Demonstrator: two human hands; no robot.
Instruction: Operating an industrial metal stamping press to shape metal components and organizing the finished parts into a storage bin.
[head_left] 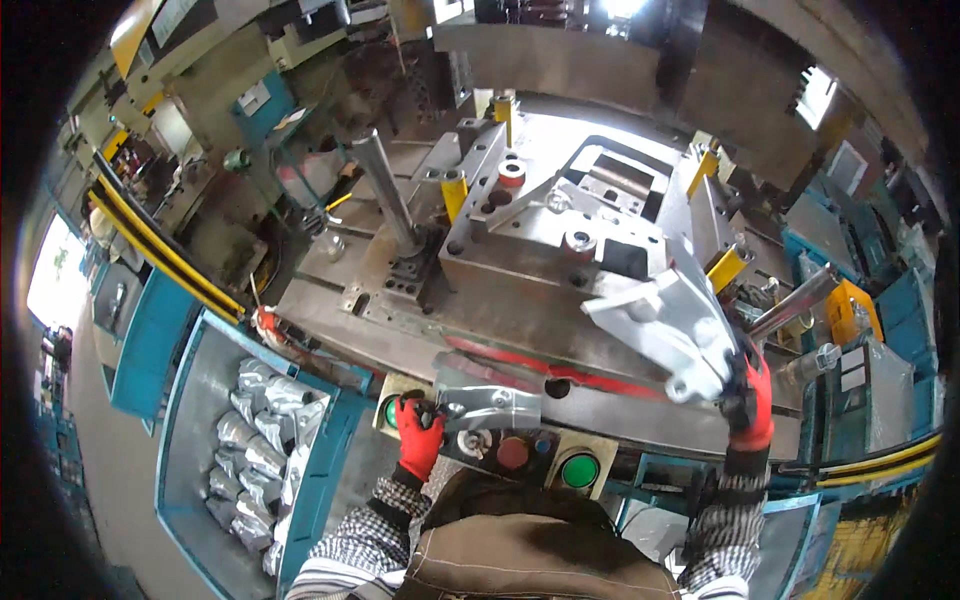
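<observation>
My right hand (750, 400), in a red glove with dark fingers, grips the lower right end of a shaped grey sheet-metal bracket (665, 325). The bracket is held tilted at the front right of the press die (520, 245). My left hand (420, 440), gloved alike, is closed at the left end of a smaller bent sheet-metal piece (495, 402). That piece lies across the far side of the control panel (560, 445). A green push button (391, 412) shows just left of my left fingers; their tips are partly hidden.
A blue bin (170, 450) holding several formed metal parts (262, 440) stands at the left. On the panel are a red button (513, 453) and another green button (580, 470). Steel posts (385, 190) and yellow blocks (728, 268) rise around the die. A yellow-black rail (170, 255) runs at left.
</observation>
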